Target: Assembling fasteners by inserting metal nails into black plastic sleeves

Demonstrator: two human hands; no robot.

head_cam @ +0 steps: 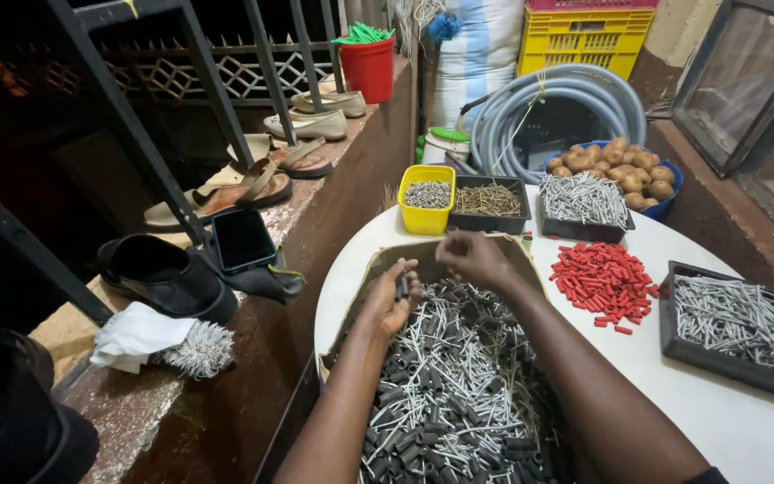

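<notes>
White table (718, 412), left hand (389, 300) cupping grey sleeves (402, 285)

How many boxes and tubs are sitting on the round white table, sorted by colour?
Yellow tub of small grey pieces: 1
Black trays: 3, one holding thin brown sticks, one by the potatoes full of pale pins, one at the right edge
Brown cardboard box, where both hands work: 1
Total: 5

light: bright overhead on white table (718, 421) | left side dim, shadowed | edges bowed by wide-angle | focus sharp
</notes>
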